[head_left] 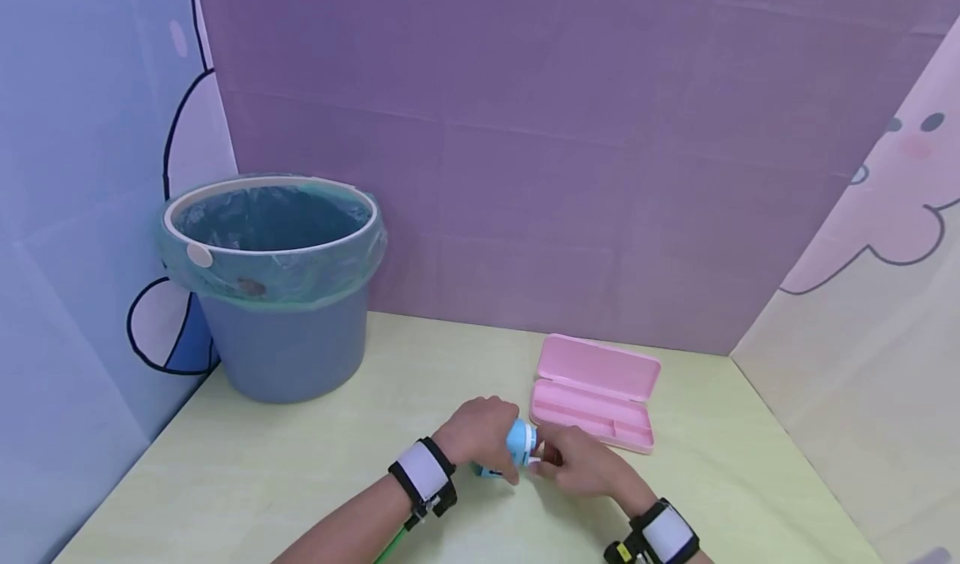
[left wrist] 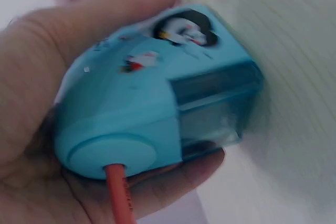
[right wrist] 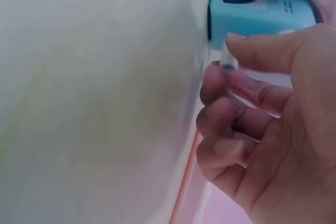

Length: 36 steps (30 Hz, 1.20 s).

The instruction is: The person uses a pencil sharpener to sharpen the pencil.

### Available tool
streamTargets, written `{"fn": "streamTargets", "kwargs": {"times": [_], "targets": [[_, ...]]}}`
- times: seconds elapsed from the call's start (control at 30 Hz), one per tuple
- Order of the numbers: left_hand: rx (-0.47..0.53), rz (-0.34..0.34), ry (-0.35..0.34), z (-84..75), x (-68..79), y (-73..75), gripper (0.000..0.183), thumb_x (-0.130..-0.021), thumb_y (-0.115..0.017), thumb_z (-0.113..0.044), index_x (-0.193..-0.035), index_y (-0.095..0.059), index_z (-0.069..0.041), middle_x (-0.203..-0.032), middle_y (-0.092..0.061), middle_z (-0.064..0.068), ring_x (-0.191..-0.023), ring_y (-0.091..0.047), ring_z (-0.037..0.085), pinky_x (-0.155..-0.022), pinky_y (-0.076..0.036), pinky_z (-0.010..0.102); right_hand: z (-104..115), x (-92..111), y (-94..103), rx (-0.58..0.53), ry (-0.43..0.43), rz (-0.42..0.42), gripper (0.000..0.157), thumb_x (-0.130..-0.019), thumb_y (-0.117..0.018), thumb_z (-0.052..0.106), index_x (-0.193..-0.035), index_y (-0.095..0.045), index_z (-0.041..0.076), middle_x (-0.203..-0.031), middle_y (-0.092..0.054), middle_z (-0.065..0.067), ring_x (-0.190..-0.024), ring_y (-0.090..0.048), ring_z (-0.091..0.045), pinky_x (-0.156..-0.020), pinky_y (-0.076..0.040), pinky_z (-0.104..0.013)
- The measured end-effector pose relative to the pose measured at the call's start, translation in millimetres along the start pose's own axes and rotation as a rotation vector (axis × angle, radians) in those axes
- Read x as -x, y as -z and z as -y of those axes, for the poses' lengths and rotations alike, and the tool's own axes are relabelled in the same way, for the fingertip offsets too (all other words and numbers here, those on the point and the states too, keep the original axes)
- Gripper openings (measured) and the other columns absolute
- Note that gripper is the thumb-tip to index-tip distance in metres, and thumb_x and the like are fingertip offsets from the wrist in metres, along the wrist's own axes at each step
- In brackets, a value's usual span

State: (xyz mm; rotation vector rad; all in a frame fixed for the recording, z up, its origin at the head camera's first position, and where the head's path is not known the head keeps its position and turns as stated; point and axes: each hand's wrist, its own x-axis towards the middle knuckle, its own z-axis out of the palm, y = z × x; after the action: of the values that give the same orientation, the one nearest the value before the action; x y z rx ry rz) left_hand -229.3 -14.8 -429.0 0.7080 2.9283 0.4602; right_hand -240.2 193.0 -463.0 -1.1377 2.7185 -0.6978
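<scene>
My left hand (head_left: 483, 432) grips a light-blue pencil sharpener (left wrist: 131, 95) printed with small cartoon figures. A dark translucent shavings drawer (left wrist: 210, 119) shows on its side. An orange-red pencil (left wrist: 119, 195) sticks out of the round hole at one end. On the opposite end, my right hand (right wrist: 278, 108) pinches the small white crank knob (right wrist: 228, 59) between thumb and forefinger, the other fingers curled. In the head view the sharpener (head_left: 520, 441) is low over the table, partly hidden by the left hand.
A pink pencil case (head_left: 592, 410) lies with its lid up, just beyond my right hand. At the back left stands a blue-grey bin (head_left: 292, 347) lined with a green plastic bag. Purple cloth (head_left: 480, 147) closes off the back of the pale table (head_left: 225, 481).
</scene>
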Motion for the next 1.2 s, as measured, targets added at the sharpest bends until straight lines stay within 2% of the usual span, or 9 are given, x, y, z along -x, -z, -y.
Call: {"fn": "streamTargets", "kwargs": {"times": [0.17,0.23,0.37,0.57,0.67,0.8,1.0,1.2], "targets": [[0.159,0.041,0.018,9.5,4.8,10.6,0.085,-0.061,-0.087,-0.053,-0.13,-0.055,-0.016,-0.101,-0.062,-0.003,-0.086,-0.057,0.012,-0.073,-0.05,0.032,1,1,13.8,-0.05,-0.016,0.013,0.027,-0.092,-0.067,0.032,-0.114,-0.06,0.017,-0.086,-0.062,0.007,-0.075,-0.058,-0.009,-0.065,-0.051,-0.028],[0.214,0.053,0.025,16.3,7.4,16.9,0.089,-0.064,-0.084,-0.056,-0.137,-0.05,-0.018,-0.115,-0.062,0.001,-0.098,-0.057,0.015,-0.081,-0.05,0.037,3,0,21.5,-0.056,-0.008,-0.003,0.035,-0.092,-0.067,0.036,-0.119,-0.059,0.015,-0.095,-0.064,0.003,-0.082,-0.059,-0.013,-0.07,-0.052,-0.033],[0.279,0.049,-0.001,35.0,14.1,34.4,0.078,-0.07,-0.081,-0.056,-0.134,-0.055,-0.02,-0.124,-0.062,0.006,-0.111,-0.057,0.021,-0.087,-0.05,0.041,6,-4,38.2,-0.054,0.025,-0.048,0.043,-0.09,-0.068,0.042,-0.122,-0.059,0.016,-0.109,-0.065,-0.004,-0.092,-0.061,-0.021,-0.074,-0.054,-0.04],[0.318,-0.018,-0.071,58.5,27.4,57.1,0.046,-0.08,-0.079,-0.035,-0.118,-0.067,-0.013,-0.107,-0.066,0.001,-0.103,-0.06,0.023,-0.086,-0.051,0.039,18,-17,55.3,-0.058,0.049,-0.065,0.048,-0.087,-0.07,0.045,-0.125,-0.058,0.019,-0.116,-0.062,0.004,-0.101,-0.061,-0.025,-0.083,-0.053,-0.044],[0.328,-0.027,-0.082,61.1,31.1,55.7,0.033,-0.081,-0.08,-0.027,-0.109,-0.071,-0.012,-0.097,-0.067,-0.002,-0.093,-0.061,0.019,-0.082,-0.051,0.036,27,-25,53.4,-0.04,0.053,-0.06,0.054,-0.086,-0.07,0.049,-0.127,-0.058,0.017,-0.118,-0.062,0.006,-0.105,-0.059,-0.02,-0.088,-0.051,-0.045],[0.349,-0.018,-0.116,59.9,32.3,46.4,0.021,-0.083,-0.078,-0.019,-0.101,-0.074,-0.01,-0.086,-0.068,-0.005,-0.08,-0.06,0.013,-0.074,-0.052,0.03,38,-38,44.5,0.015,0.088,-0.023,0.058,-0.083,-0.073,0.05,-0.125,-0.06,0.013,-0.116,-0.064,0.005,-0.102,-0.059,-0.012,-0.087,-0.052,-0.039],[0.354,-0.032,-0.104,59.4,34.4,34.2,0.007,-0.084,-0.075,-0.01,-0.09,-0.076,-0.008,-0.074,-0.066,-0.007,-0.065,-0.056,0.012,-0.061,-0.049,0.027,50,-50,33.3,0.036,0.132,0.036,0.047,-0.079,-0.08,0.038,-0.115,-0.067,0.011,-0.103,-0.067,0.006,-0.087,-0.059,-0.006,-0.078,-0.051,-0.025],[0.359,-0.047,-0.125,61.4,37.3,29.0,0.003,-0.083,-0.074,-0.003,-0.084,-0.075,-0.005,-0.071,-0.063,-0.005,-0.062,-0.053,0.012,-0.057,-0.046,0.025,54,-48,28.7,0.038,0.099,0.024,0.044,-0.077,-0.081,0.039,-0.112,-0.07,0.014,-0.1,-0.067,0.01,-0.084,-0.058,-0.005,-0.075,-0.051,-0.024]]}}
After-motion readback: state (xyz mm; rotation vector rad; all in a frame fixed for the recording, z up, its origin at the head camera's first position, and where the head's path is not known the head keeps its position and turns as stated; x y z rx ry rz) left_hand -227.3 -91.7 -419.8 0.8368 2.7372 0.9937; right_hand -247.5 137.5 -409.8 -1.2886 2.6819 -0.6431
